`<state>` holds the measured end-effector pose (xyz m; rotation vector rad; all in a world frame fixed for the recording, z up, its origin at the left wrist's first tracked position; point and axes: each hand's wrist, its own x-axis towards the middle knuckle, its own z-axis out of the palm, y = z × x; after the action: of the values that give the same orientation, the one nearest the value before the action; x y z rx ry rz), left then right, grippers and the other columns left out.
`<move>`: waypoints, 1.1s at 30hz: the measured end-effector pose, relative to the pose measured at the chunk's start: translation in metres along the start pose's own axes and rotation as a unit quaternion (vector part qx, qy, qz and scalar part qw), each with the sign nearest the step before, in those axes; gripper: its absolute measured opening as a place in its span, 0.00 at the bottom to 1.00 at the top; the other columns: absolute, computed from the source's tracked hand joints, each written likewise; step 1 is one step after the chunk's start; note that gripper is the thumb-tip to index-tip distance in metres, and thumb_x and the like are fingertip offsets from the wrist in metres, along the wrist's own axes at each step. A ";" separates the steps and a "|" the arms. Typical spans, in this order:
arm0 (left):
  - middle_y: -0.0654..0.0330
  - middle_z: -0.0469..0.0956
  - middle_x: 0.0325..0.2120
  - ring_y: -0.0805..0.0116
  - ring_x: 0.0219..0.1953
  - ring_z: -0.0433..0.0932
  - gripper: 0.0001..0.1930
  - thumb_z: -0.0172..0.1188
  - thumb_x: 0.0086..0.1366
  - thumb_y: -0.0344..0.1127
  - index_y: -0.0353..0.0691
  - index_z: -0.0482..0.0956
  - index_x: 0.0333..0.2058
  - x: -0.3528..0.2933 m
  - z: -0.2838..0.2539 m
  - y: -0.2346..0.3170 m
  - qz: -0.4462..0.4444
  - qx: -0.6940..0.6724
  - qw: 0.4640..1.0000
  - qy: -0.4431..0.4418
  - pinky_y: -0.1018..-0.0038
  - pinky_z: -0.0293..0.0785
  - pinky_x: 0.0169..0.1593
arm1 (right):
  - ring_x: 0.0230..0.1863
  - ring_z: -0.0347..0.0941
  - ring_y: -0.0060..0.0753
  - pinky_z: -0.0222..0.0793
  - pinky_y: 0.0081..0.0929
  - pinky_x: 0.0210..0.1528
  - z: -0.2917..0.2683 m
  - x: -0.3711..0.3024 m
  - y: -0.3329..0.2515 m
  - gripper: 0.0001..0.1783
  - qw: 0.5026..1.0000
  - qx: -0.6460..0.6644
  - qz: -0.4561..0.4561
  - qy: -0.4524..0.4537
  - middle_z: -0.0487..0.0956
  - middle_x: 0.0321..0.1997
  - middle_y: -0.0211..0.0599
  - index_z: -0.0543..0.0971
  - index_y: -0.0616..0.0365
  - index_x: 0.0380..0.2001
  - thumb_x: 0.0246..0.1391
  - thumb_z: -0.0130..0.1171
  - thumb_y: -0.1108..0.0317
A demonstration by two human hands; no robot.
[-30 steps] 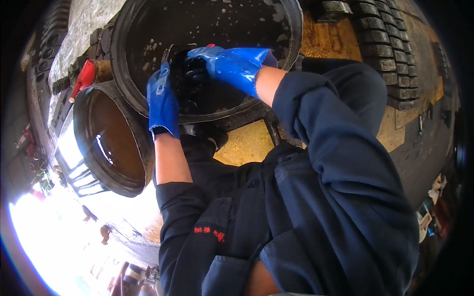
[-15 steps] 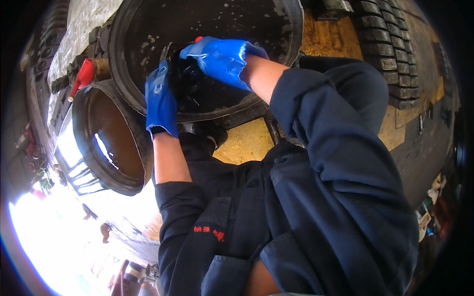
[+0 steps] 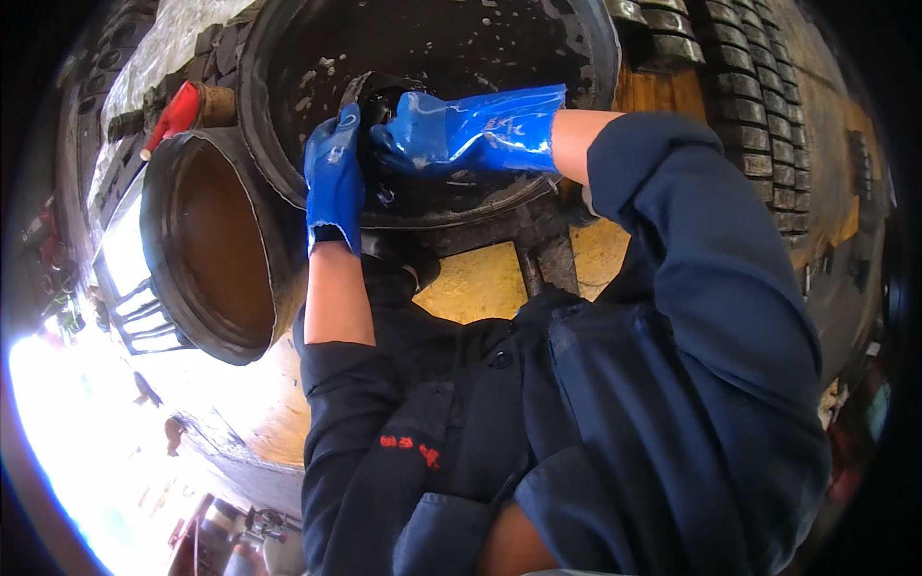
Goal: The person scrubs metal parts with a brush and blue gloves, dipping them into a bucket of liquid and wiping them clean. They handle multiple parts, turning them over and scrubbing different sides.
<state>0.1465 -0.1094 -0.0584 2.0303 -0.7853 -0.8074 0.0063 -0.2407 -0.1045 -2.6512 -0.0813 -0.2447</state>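
Observation:
Both hands wear blue rubber gloves and work over a large round black basin (image 3: 547,206) with dark, speckled liquid in it. My left hand (image 3: 333,158) is closed on the left side of a dark, wet, curved part (image 3: 355,91), held tilted over the basin. My right hand (image 3: 418,130) reaches in from the right, its fingers curled against the part's hollow side. Whatever those fingers hold is hidden by the glove and the part.
A smaller round container (image 3: 216,254) with brownish liquid stands tilted in view at the left. Beside it lies a red object (image 3: 176,120) with a wooden tip. Stacked dark ribbed metal parts (image 3: 744,106) stand at the right. Yellowish flooring (image 3: 475,278) shows below the basin.
My right hand has turned and moved slightly right and down, its forearm now more level. The red tip seen by it earlier is out of sight. The curved part shows more.

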 end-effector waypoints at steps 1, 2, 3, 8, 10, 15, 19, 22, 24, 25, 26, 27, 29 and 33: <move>0.44 0.81 0.58 0.56 0.59 0.79 0.28 0.58 0.77 0.47 0.28 0.77 0.62 0.003 0.001 0.005 -0.092 -0.079 0.993 0.009 0.67 0.71 0.64 | 0.33 0.83 0.42 0.77 0.33 0.34 -0.004 0.004 0.003 0.18 0.998 -0.028 -0.026 -0.044 0.85 0.34 0.41 0.80 0.58 0.50 0.70 0.55 0.56; 0.44 0.81 0.58 0.56 0.59 0.79 0.28 0.58 0.77 0.47 0.28 0.77 0.62 0.003 0.003 0.005 -0.090 -0.084 0.992 0.009 0.67 0.71 0.64 | 0.35 0.83 0.43 0.78 0.33 0.36 -0.005 0.007 0.007 0.18 0.997 -0.036 -0.040 -0.057 0.85 0.35 0.42 0.80 0.57 0.51 0.70 0.55 0.55; 0.44 0.81 0.57 0.56 0.58 0.79 0.31 0.60 0.75 0.52 0.27 0.77 0.62 0.002 0.004 0.005 -0.086 -0.054 0.995 0.021 0.67 0.71 0.63 | 0.36 0.83 0.43 0.79 0.34 0.38 -0.004 0.011 0.011 0.18 0.997 -0.035 -0.024 -0.069 0.85 0.37 0.42 0.81 0.57 0.51 0.69 0.56 0.55; 0.42 0.85 0.49 0.55 0.50 0.83 0.34 0.65 0.70 0.55 0.25 0.80 0.56 0.001 0.002 -0.002 -0.072 -0.017 0.995 0.062 0.65 0.75 0.58 | 0.48 0.84 0.46 0.81 0.39 0.50 -0.005 0.046 0.012 0.17 0.933 0.043 0.314 -0.170 0.87 0.44 0.41 0.84 0.47 0.53 0.66 0.60 0.54; 0.41 0.85 0.48 0.54 0.50 0.83 0.34 0.65 0.70 0.55 0.25 0.80 0.56 0.004 0.004 -0.006 -0.049 -0.008 0.997 0.056 0.64 0.75 0.57 | 0.51 0.84 0.49 0.80 0.44 0.52 0.018 0.024 0.027 0.17 0.983 0.014 0.178 -0.049 0.87 0.46 0.39 0.85 0.43 0.52 0.63 0.61 0.53; 0.42 0.85 0.48 0.54 0.50 0.83 0.34 0.65 0.70 0.55 0.25 0.80 0.56 0.006 0.004 -0.008 -0.048 -0.019 0.997 0.055 0.65 0.75 0.57 | 0.49 0.84 0.48 0.79 0.42 0.52 0.017 0.013 0.010 0.19 0.923 0.235 0.305 0.009 0.87 0.46 0.44 0.87 0.47 0.48 0.57 0.66 0.52; 0.43 0.85 0.47 0.56 0.49 0.83 0.34 0.65 0.70 0.55 0.24 0.80 0.56 0.000 0.006 0.000 -0.058 -0.080 0.995 0.029 0.64 0.76 0.56 | 0.45 0.85 0.45 0.79 0.39 0.49 -0.006 -0.003 -0.012 0.15 0.866 0.352 0.355 0.029 0.88 0.42 0.44 0.88 0.46 0.46 0.57 0.66 0.56; 0.43 0.85 0.47 0.57 0.49 0.83 0.33 0.66 0.69 0.54 0.24 0.80 0.57 0.010 -0.002 -0.018 -0.072 -0.076 0.994 0.016 0.65 0.76 0.56 | 0.49 0.85 0.47 0.82 0.39 0.53 -0.034 -0.007 -0.049 0.16 0.968 0.089 0.233 -0.005 0.87 0.50 0.44 0.84 0.47 0.55 0.66 0.62 0.61; 0.49 0.85 0.42 0.63 0.44 0.82 0.29 0.65 0.71 0.53 0.27 0.82 0.52 0.009 -0.001 -0.015 -0.084 -0.103 0.991 0.014 0.68 0.76 0.51 | 0.46 0.86 0.48 0.82 0.39 0.50 -0.050 -0.002 -0.067 0.16 0.977 -0.076 0.190 -0.056 0.85 0.51 0.45 0.84 0.50 0.54 0.64 0.61 0.65; 0.56 0.85 0.37 0.69 0.39 0.81 0.25 0.64 0.72 0.52 0.29 0.84 0.47 0.007 -0.003 -0.015 -0.096 -0.126 0.987 0.010 0.71 0.77 0.46 | 0.46 0.86 0.48 0.82 0.39 0.50 -0.043 0.001 -0.062 0.16 0.978 -0.077 0.183 -0.059 0.85 0.51 0.45 0.84 0.50 0.54 0.64 0.61 0.65; 0.56 0.85 0.37 0.69 0.39 0.81 0.25 0.64 0.72 0.52 0.29 0.84 0.47 0.012 0.002 -0.012 -0.089 -0.131 0.987 0.007 0.71 0.77 0.46 | 0.44 0.86 0.49 0.82 0.39 0.48 -0.036 -0.003 -0.048 0.17 0.978 -0.119 0.170 -0.027 0.85 0.51 0.45 0.83 0.52 0.55 0.65 0.59 0.64; 0.55 0.85 0.38 0.68 0.40 0.81 0.26 0.64 0.72 0.52 0.29 0.84 0.47 0.013 0.003 -0.017 -0.081 -0.124 0.989 0.012 0.71 0.77 0.47 | 0.44 0.86 0.50 0.82 0.40 0.48 -0.033 0.002 -0.042 0.17 0.972 -0.122 0.196 -0.033 0.85 0.51 0.47 0.82 0.54 0.55 0.66 0.57 0.63; 0.52 0.86 0.41 0.65 0.42 0.83 0.27 0.66 0.71 0.52 0.27 0.84 0.49 0.012 0.003 -0.020 -0.045 -0.077 0.995 0.039 0.69 0.78 0.49 | 0.43 0.86 0.51 0.82 0.43 0.47 -0.032 0.012 -0.032 0.19 0.959 -0.129 0.247 -0.045 0.85 0.51 0.49 0.81 0.57 0.55 0.67 0.54 0.60; 0.49 0.86 0.44 0.62 0.45 0.83 0.30 0.66 0.70 0.53 0.26 0.83 0.52 0.002 0.002 -0.012 -0.010 -0.039 0.998 0.049 0.67 0.77 0.53 | 0.51 0.85 0.50 0.78 0.51 0.53 -0.015 0.027 -0.010 0.22 0.911 -0.048 0.381 -0.147 0.86 0.53 0.45 0.85 0.50 0.51 0.70 0.48 0.50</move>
<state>0.1497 -0.1059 -0.0704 1.9956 -0.6696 -0.7333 0.0289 -0.2387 -0.0816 -2.5661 0.8697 0.4190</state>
